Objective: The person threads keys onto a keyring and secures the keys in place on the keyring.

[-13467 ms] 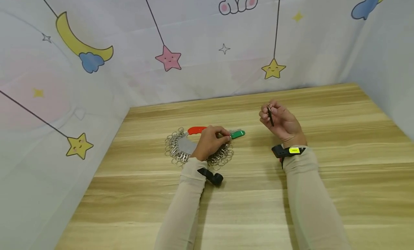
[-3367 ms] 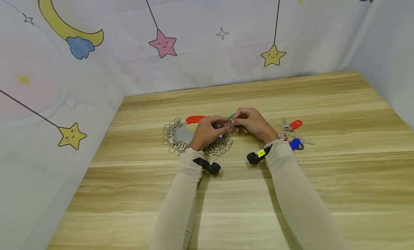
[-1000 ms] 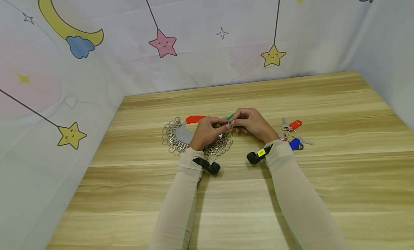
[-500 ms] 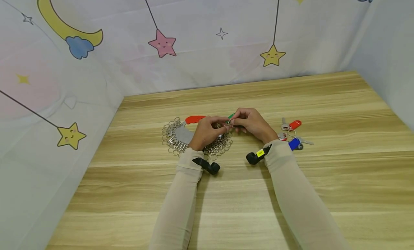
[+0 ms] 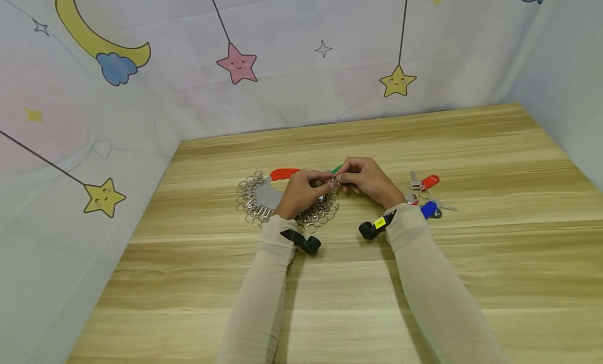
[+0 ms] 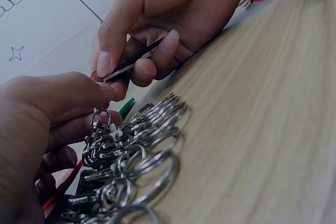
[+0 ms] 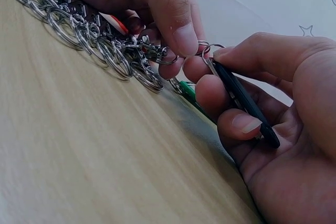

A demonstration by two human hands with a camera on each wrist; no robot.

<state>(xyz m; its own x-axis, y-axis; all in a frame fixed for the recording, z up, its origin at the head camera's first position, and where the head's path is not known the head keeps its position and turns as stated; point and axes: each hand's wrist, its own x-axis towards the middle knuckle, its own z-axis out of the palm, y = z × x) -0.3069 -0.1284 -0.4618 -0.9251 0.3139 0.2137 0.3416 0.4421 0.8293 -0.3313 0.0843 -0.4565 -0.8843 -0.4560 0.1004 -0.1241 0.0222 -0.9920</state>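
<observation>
And it's all happening at the fingertips: the right hand (image 5: 369,179) has a black tag (image 7: 244,100) pinched at its ring end, fingers curled along its length. Meeting it, the left hand (image 5: 301,194) pinches a small metal ring (image 7: 205,51), thumb against finger, right beside a clasp (image 7: 155,51). So the step in hand, I'd say, is joining tag and clasp; whether they're linked, I can't tell from here.

Just below, left of the tabletop's middle and towards its far edge, lies the metal plate (image 5: 268,197), fringed with clasps and rings, its red handle (image 5: 284,173) on the far side. A green tag (image 5: 336,169) peeks out behind the fingers. Out towards the tabletop's right edge, a red tag (image 5: 430,182) and a blue tag (image 5: 428,209) lie among keys (image 5: 445,207). The next move calls for steadiness, to my eye: left pinch firm, right turning the tag gently.
</observation>
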